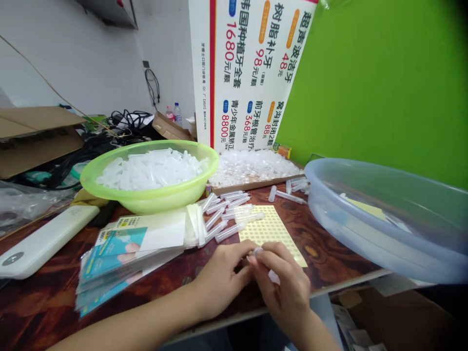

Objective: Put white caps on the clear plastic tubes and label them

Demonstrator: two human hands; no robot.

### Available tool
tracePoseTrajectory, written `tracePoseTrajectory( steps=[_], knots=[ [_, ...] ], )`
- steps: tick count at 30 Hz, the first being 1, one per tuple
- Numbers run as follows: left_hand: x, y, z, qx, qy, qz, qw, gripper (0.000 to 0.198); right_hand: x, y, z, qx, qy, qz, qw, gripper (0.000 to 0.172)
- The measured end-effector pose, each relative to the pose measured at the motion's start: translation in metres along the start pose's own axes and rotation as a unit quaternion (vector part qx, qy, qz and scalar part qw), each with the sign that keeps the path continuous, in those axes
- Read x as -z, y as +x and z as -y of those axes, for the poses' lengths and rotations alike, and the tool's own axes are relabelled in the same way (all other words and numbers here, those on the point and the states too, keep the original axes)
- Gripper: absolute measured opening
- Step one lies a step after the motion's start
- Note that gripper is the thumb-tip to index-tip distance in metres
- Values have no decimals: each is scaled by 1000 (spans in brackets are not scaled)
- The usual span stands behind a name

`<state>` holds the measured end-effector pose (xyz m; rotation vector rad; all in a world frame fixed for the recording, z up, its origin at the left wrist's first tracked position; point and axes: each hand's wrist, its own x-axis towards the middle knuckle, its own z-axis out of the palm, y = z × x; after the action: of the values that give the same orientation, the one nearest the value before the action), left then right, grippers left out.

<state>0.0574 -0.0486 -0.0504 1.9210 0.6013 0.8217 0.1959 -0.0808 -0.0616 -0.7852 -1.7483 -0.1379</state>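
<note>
Clamped between fingertips, the right hand (pixel 287 282)'s grip has a small translucent white piece (pixel 258 251), mostly hidden by the fingers, just over the near edge of the worktop (pixel 321 258). Its wrist is low, the forearm slanting up from beyond that edge, the knuckles turned upward and the fingers curled toward the left hand; another whitish bit (pixel 274 277) shows beneath them, and whether it belongs to the same piece I cannot tell. The left hand (pixel 221 275) comes in from the near left, forearm lying low across the near edge, back of the hand up, index finger reaching over and thumb tucked below, so that the fingertips of both hands meet at the piece; whether the left grip is itself clamped on it is hidden. Just beyond the hands lies a yellow sheet (pixel 278 229) of small dots, with loose clear tubes (pixel 228 233) over its far left corner and beside it. Left of these, a fanned stack of printed packets (pixel 117 268) slants toward the worktop's near left part. Behind stands a green bowl (pixel 171 202) heaped with white tubes (pixel 157 168), and a bluish basin (pixel 351 234) overhangs the near edge at the right.
</note>
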Motion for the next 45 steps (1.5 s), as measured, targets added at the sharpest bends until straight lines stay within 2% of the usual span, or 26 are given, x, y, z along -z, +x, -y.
tracePoseTrajectory(
  steps=[4, 8, 12, 14, 16, 17, 19, 20, 22, 26, 28, 32, 36, 38, 40, 43, 45],
  knots=[
    [0, 0, 0, 8, 1, -12, 1000, 31, 2, 2, 2, -28, 8, 32, 999, 23],
    [0, 1, 1, 14, 25, -17, 999, 20, -2, -2, -1, -13, 11, -13, 1000, 37],
    [-3, 0, 6, -2, 53, -26, 998, 13, -2, -9, -5, -11, 14, 5, 1000, 42],
    [-3, -2, 8, -9, 51, -67, 996, 22, 2, -9, -6, -23, 17, -16, 999, 42],
    [0, -3, 8, -25, 61, -138, 988, 40, 7, -2, -10, -66, 30, -77, 994, 39],
    [4, -3, 8, -52, 81, -172, 980, 43, 10, 4, -14, -91, 39, -114, 989, 37],
    [14, -1, 6, -115, 166, -230, 952, 33, 16, 20, -30, -125, 43, -158, 979, 30],
    [19, 1, 5, -122, 221, -239, 938, 23, 19, 29, -40, -122, 36, -152, 980, 26],
    [29, 5, 2, -128, 317, -207, 917, 8, 25, 46, -67, -105, -24, -80, 991, 20],
    [37, 9, 1, -78, 495, -75, 862, 14, 31, 59, -117, -44, -205, 25, 977, 2],
    [36, 8, 3, -48, 546, -33, 835, 15, 32, 55, -131, -39, -256, 54, 965, 3],
    [32, 6, 8, -31, 588, 16, 808, 20, 34, 43, -137, -56, -331, 65, 940, 11],
    [31, 4, 9, -35, 604, 50, 795, 28, 35, 41, -133, -102, -434, 133, 885, 16],
    [32, 4, 7, -40, 598, 57, 799, 26, 35, 43, -132, -142, -464, 194, 853, 18],
    [33, 4, 4, -44, 567, 62, 820, 24, 35, 44, -132, -165, -467, 246, 833, 22],
    [34, 4, 1, -40, 489, 76, 868, 30, 36, 42, -135, -172, -449, 290, 827, 22],
    [33, 3, 0, -37, 451, 92, 887, 33, 37, 39, -138, -179, -437, 314, 823, 22]
  ],
)
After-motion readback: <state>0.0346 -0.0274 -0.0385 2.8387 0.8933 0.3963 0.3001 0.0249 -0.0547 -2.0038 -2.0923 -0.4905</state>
